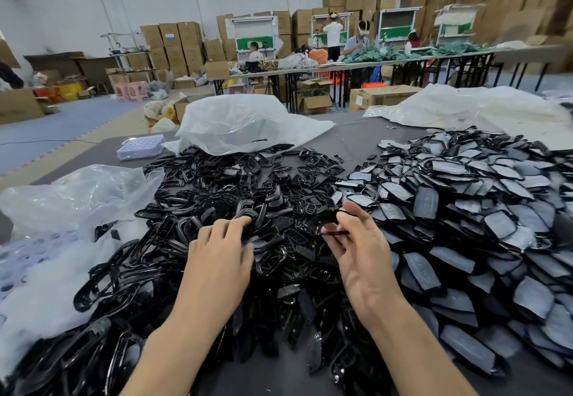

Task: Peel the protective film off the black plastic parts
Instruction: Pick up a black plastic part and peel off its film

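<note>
A big heap of glossy black plastic parts (223, 197) covers the middle and left of the dark table. To the right lies a second heap of black parts with grey film on them (459, 209). My left hand (218, 259) rests palm down on the glossy heap, its fingertips touching a ring-shaped part. My right hand (356, 253) is raised, palm facing left, and pinches one thin black part (331, 230) between thumb and fingers just above the heap.
Clear plastic bags lie at the left (77, 197), back middle (242, 122) and back right (483, 107). A lilac tray (141, 147) sits at the far left of the table. Behind are other people at long tables and stacked cardboard boxes.
</note>
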A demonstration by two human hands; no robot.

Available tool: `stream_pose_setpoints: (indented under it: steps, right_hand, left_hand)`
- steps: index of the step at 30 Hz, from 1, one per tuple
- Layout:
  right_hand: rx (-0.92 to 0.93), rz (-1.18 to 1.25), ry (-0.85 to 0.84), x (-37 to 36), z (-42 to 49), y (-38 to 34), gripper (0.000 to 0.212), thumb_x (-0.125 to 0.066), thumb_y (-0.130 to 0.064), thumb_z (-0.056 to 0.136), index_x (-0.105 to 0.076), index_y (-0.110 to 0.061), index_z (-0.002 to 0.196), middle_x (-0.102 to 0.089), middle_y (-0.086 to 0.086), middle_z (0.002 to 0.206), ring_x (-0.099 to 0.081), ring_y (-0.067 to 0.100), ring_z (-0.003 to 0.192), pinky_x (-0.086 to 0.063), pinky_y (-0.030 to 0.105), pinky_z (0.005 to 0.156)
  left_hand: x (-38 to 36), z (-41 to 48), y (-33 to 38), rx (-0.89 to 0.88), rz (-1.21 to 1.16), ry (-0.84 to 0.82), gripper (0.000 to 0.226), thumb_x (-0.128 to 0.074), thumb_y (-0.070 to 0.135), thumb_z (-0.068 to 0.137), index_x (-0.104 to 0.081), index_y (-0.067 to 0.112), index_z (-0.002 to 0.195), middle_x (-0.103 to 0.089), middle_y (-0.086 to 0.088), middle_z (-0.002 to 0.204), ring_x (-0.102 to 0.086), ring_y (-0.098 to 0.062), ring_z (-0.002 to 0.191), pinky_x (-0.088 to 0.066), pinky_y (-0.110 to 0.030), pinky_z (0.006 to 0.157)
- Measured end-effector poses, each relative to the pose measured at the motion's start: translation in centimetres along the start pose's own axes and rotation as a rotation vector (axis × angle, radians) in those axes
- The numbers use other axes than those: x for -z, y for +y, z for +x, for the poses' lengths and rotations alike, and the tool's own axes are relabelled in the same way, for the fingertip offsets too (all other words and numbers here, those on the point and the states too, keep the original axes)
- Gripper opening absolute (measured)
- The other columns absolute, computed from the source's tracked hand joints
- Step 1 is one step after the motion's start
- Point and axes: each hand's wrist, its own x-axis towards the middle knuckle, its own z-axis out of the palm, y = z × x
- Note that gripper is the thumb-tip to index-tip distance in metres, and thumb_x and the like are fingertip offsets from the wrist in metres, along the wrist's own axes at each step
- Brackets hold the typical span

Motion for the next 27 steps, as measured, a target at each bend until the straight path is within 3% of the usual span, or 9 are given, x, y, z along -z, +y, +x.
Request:
stream_pose_setpoints:
  steps: [4, 6, 9, 12, 17, 19, 22, 24, 27]
  right_hand:
    - [-0.091, 0.232, -0.077, 0.1, -0.2, -0.5, 0.031, -0.07, -0.011, 0.081, -0.063, -0.017, 0.111, -0.064, 0.002, 0.077, -0.073, 0.027, 0.09, -0.059, 0.042, 0.088]
    - [-0.123, 0.27, -0.107, 0.2, -0.3, -0.7, 0.034, -0.072, -0.012, 0.078, -0.065, -0.018, 0.11, -0.07, 0.003, 0.086, -0.073, 0.025, 0.086, -0.062, 0.037, 0.078]
    - [-0.147, 0.201, -0.092, 0.2, -0.3, -0.6, 0.027, -0.067, -0.013, 0.086, -0.067, -0.017, 0.113, -0.076, 0.004, 0.099, -0.072, 0.017, 0.076, -0.059, 0.026, 0.064]
    - [-0.146, 0.127, -0.071, -0.1, -0.3, -0.3, 0.022, -0.051, -0.016, 0.103, -0.067, -0.01, 0.117, -0.077, 0.007, 0.096, -0.069, 0.012, 0.066, -0.057, 0.023, 0.058]
    - [-0.149, 0.025, -0.063, -0.2, -0.3, 0.0, 0.029, -0.047, -0.019, 0.106, -0.073, -0.008, 0.112, -0.073, 0.005, 0.085, -0.06, 0.01, 0.059, -0.053, 0.022, 0.055]
    - [-0.146, 0.003, -0.068, -0.3, -0.2, 0.1, 0.029, -0.049, -0.019, 0.105, -0.076, -0.009, 0.109, -0.067, 0.002, 0.078, -0.057, 0.01, 0.058, -0.052, 0.022, 0.054]
    - [-0.131, -0.049, -0.069, -0.4, -0.2, 0.3, 0.029, -0.05, -0.02, 0.104, -0.078, -0.011, 0.107, -0.062, -0.002, 0.075, -0.057, 0.009, 0.059, -0.052, 0.022, 0.055]
    - [-0.121, -0.09, -0.073, -0.4, -0.1, 0.5, 0.028, -0.049, -0.019, 0.105, -0.076, -0.01, 0.11, -0.061, -0.001, 0.076, -0.058, 0.01, 0.058, -0.052, 0.023, 0.055]
    - [-0.106, -0.138, -0.068, -0.4, -0.1, 0.7, 0.028, -0.049, -0.018, 0.105, -0.076, -0.01, 0.109, -0.063, -0.002, 0.075, -0.059, 0.011, 0.057, -0.051, 0.024, 0.053]
  left_hand:
    - [-0.2, 0.7, -0.3, -0.052, 0.026, -0.1, 0.029, -0.044, 0.031, 0.103, -0.053, 0.031, 0.131, -0.061, 0.012, 0.123, -0.052, -0.016, 0.116, -0.042, -0.033, 0.098]
    - [-0.4, 1.0, -0.9, -0.056, 0.174, -0.157, 0.029, -0.038, 0.034, 0.105, -0.051, 0.031, 0.13, -0.059, 0.011, 0.125, -0.052, -0.016, 0.116, -0.041, -0.032, 0.095]
    - [-0.9, 1.3, -1.6, -0.036, 0.363, -0.209, 0.033, -0.035, 0.03, 0.105, -0.048, 0.027, 0.135, -0.055, 0.005, 0.128, -0.052, -0.019, 0.119, -0.04, -0.033, 0.095]
    - [-1.4, 2.1, -1.9, -0.026, 0.403, -0.251, 0.035, -0.035, 0.033, 0.105, -0.048, 0.024, 0.137, -0.056, 0.003, 0.132, -0.047, -0.024, 0.123, -0.037, -0.037, 0.099]
    - [-1.1, 2.9, -2.1, 0.02, 0.145, -0.325, 0.025, -0.05, 0.045, 0.1, -0.055, 0.033, 0.12, -0.06, 0.01, 0.116, -0.05, -0.02, 0.117, -0.035, -0.037, 0.097]
    - [-1.0, 2.6, -2.2, 0.027, -0.025, -0.244, 0.005, -0.058, 0.04, 0.097, -0.056, 0.036, 0.1, -0.064, 0.014, 0.098, -0.057, -0.015, 0.106, -0.04, -0.036, 0.092]
    - [-0.8, 1.9, -2.1, 0.082, -0.324, -0.11, 0.013, -0.063, 0.033, 0.096, -0.059, 0.035, 0.083, -0.068, 0.018, 0.08, -0.062, -0.002, 0.085, -0.048, -0.028, 0.081]
    - [-0.7, 1.5, -1.9, 0.083, -0.417, -0.004, 0.016, -0.062, 0.028, 0.096, -0.06, 0.036, 0.082, -0.067, 0.027, 0.084, -0.061, 0.004, 0.082, -0.043, -0.013, 0.07]
    - [-0.4, 0.7, -1.7, 0.07, -0.488, 0.094, 0.017, -0.06, 0.026, 0.097, -0.06, 0.038, 0.085, -0.064, 0.032, 0.09, -0.061, 0.005, 0.082, -0.042, -0.007, 0.069]
